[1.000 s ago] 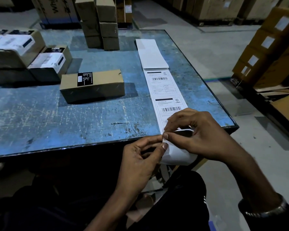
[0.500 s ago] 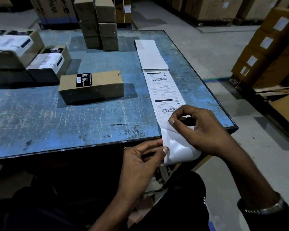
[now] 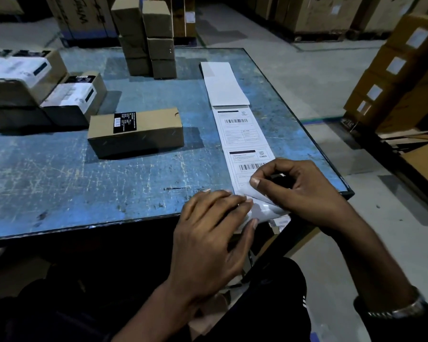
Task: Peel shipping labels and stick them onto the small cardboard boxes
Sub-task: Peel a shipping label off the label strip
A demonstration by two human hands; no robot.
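The label strip [image 3: 242, 134] runs lengthwise from the table's [image 3: 59, 174] near edge toward 12 o'clock; its nearest label [image 3: 247, 169] lies at 11 o'clock from the right hand [image 3: 299, 191], the closer hand. That hand's thumb and forefinger pinch the label's lifted near corner. The left hand [image 3: 208, 233] presses the backing paper [image 3: 265, 211] against the table edge, fingers straight and together. The target box [image 3: 136, 132] sits well apart at 10 o'clock. The peel line is hidden under the fingers; the strip's hanging end is dim and cut off.

"CRED", seemingly, on shipping label [image 3: 251, 166]
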